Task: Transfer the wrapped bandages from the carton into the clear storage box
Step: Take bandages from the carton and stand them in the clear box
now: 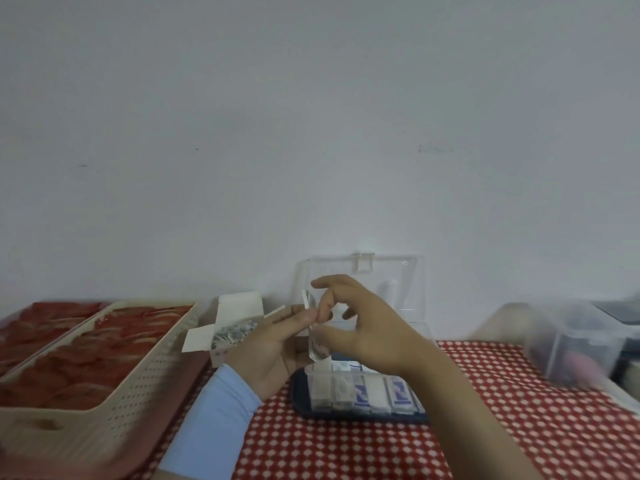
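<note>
Clear plastic catches the eye first in the head view: the storage box (363,393) sits mid-table on a dark tray (301,403), its lid (398,282) standing open against the wall, a row of wrapped packets already lined along its near side. Just left of it the white carton (228,327) lies with its flaps splayed and plenty of bandages still inside. Both hands meet above the box's left edge. The left hand (273,344), palm up, pinches a small stack of wrapped bandages (313,327) held on edge, and the right hand (360,327) closes thumb and forefinger on the top of that stack, other fingers fanned loose.

Risk now, as I read it: those slick wrappers are held by fingertips only, so peeling one off could fan the stack and drop pieces onto the red checked cloth (485,410) or down beside the box. A careless elbow could also nudge the lid shut, or knock the open carton. The beige basket (152,368) at far left looks safely out of play.
</note>
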### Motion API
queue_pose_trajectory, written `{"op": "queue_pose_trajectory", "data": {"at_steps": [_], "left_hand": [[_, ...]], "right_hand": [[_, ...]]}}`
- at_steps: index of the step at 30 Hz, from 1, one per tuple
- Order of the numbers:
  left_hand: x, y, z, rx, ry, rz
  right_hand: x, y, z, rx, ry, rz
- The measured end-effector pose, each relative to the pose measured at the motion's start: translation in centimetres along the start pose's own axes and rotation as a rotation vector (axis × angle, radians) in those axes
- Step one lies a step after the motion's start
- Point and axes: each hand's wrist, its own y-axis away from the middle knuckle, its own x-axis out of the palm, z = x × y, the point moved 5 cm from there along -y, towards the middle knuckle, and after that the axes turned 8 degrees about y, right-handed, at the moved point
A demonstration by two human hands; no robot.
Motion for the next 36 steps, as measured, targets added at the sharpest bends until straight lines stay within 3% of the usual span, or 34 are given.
{"op": "queue_pose_trajectory", "data": {"at_steps": [3,9,20,24,28,36], "left_hand": [[-0.7,-0.2,0.0,-0.002,0.065,0.017],[-0.5,-0.3,0.2,0.015,0.139,0.006],[-0.8,-0.2,0.4,-0.041,0.164,0.009],[-0.9,-0.3,0.5,-0.055,0.179,-0.015],[-0.5,-0.1,0.6,-0.089,0.107,0.006],[0.6,0.4,1.1,-0.153,0.001,0.116]], "right_hand": [[0.7,0.1,0.3,-0.041,0.055,0.066],[1.4,-0.3,1.0,-0.160,0.087,-0.068],[2.7,-0.4,0.7,-0.158,0.120,-0.062],[2.3,0.1,0.7,-0.046,0.021,0.039],[1.2,-0.2,-0.5,0.101,-0.294,-0.032],[-0.1,-0.5,-1.7,0.173,-0.168,-0.056]]}}
